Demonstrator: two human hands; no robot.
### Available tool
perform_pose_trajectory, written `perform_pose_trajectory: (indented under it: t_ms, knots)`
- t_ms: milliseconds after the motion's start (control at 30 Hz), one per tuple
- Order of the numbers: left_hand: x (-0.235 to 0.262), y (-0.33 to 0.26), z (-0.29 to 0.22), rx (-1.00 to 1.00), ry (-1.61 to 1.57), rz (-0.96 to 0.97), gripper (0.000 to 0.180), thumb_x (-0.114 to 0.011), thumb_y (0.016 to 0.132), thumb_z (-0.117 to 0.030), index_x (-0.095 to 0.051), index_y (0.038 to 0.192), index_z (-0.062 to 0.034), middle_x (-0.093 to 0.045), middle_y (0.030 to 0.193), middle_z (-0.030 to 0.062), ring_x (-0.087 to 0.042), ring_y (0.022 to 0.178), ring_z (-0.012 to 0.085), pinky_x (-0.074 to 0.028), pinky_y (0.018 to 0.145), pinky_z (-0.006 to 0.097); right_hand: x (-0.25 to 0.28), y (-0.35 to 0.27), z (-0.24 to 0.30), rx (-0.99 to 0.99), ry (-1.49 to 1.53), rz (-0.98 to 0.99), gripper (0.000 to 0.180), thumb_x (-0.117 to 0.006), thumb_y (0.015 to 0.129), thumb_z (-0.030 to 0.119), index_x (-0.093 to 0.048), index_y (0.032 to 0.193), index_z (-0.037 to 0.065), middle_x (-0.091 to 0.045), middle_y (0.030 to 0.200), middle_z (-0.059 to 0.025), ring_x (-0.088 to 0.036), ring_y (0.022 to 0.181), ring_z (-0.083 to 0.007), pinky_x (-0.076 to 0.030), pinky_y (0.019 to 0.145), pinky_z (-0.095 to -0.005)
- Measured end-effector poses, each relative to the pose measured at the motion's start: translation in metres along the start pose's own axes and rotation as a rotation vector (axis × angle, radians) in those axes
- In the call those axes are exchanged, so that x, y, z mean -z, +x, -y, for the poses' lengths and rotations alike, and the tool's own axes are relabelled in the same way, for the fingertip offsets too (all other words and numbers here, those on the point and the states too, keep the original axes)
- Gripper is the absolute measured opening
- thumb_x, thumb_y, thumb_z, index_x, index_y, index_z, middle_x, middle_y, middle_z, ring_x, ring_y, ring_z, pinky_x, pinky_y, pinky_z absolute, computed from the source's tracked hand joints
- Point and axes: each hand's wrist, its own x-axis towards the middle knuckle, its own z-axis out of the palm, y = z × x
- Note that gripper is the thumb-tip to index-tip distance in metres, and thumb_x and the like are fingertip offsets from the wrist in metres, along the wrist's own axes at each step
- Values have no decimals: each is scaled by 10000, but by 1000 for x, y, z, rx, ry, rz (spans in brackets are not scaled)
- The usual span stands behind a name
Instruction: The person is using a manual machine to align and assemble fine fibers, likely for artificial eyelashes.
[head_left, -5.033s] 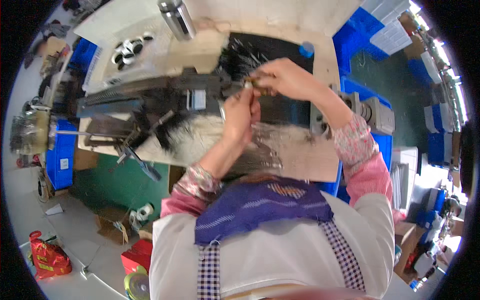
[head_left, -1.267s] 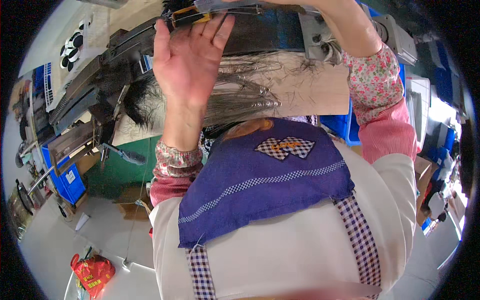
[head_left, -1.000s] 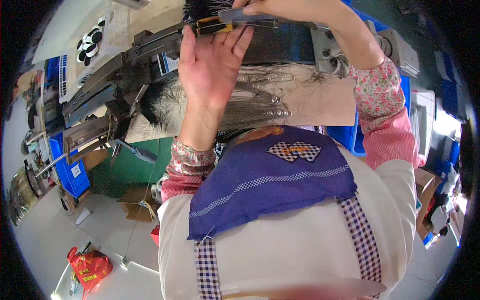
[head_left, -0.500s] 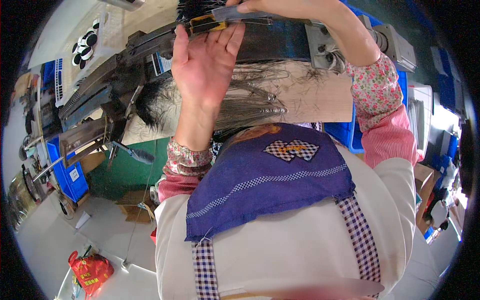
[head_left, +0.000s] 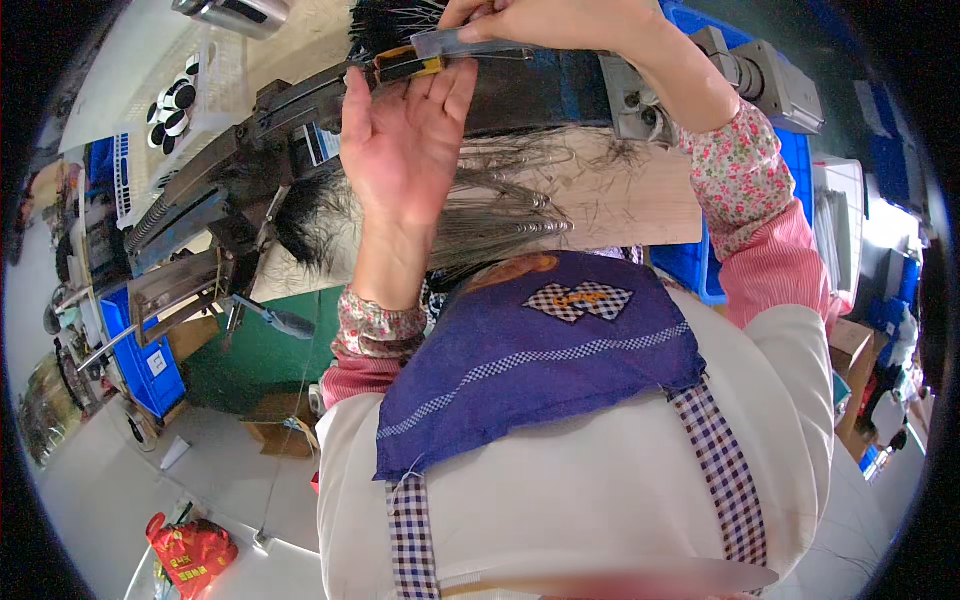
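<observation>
The counter (head_left: 650, 195) spans the work area, its bare surface showing at near right. A dark metal machine (head_left: 560, 95) crosses it from left to right, with a grey cylindrical housing (head_left: 785, 85) beyond its right end. A pale plastic tray (head_left: 232, 65) stands at far left and contains black-and-white round pieces (head_left: 183, 96). A bundle of thin wires (head_left: 500, 215) lies on the near side of the machine; black bristles (head_left: 380, 25) stand on the far side. The left hand (head_left: 405, 145) is palm up, released, with its fingers extended toward the far side and its thumb set apart at left. The right hand (head_left: 560, 22) enters from the right and grips a translucent flat strip (head_left: 437, 43) between thumb and fingers. The yellow-edged black block (head_left: 410, 65) is located at the far end of the left hand, just at the fingertips; its long axis runs left to right, the right end slightly farther. The left hand is the nearer to it. The strip lies along the far right edge of the block; contact between them cannot be confirmed. A thin rod (head_left: 525, 55) projects right, below the right hand.
</observation>
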Motion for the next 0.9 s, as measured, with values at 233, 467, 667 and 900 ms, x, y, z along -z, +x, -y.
perform_pose_trajectory:
  t_ms: [233, 467, 667, 900]
  knots:
    - [-13, 2, -7, 56, -64, 90, 560, -405, 970, -402, -436, 1250, 82, -501, 1254, 250, -496, 1161, 365, -369, 1055, 447, -5, -11, 0, 58, -51, -116, 193, -656, 766, 86, -700, 928, -11, -660, 835, -180, -639, 776, -290, -495, 706, -358]
    - [-6, 2, -13, 53, -104, 86, 580, -413, 965, -417, -416, 1266, 80, -491, 1259, 240, -484, 1163, 360, -374, 1044, 440, -11, -5, -1, 121, -8, -243, 170, -640, 814, 97, -698, 942, 2, -657, 836, -157, -636, 800, -271, -498, 720, -339]
    - [2, 0, -4, 98, -118, 25, 650, -336, 973, -503, -442, 1212, 92, -560, 1169, 178, -491, 1163, 301, -338, 1068, 411, -23, -23, 3, 241, 31, -349, 164, -669, 791, 93, -688, 945, 38, -609, 808, -86, -598, 791, -237, -454, 750, -360]
    - [1, -5, 2, 69, -305, 112, 650, -350, 957, -543, -465, 1162, 63, -541, 1140, 153, -481, 1170, 272, -349, 1036, 376, -52, -16, 24, 320, -303, -412, 111, -649, 733, 112, -678, 840, 114, -512, 706, -18, -570, 739, -192, -401, 775, -361]
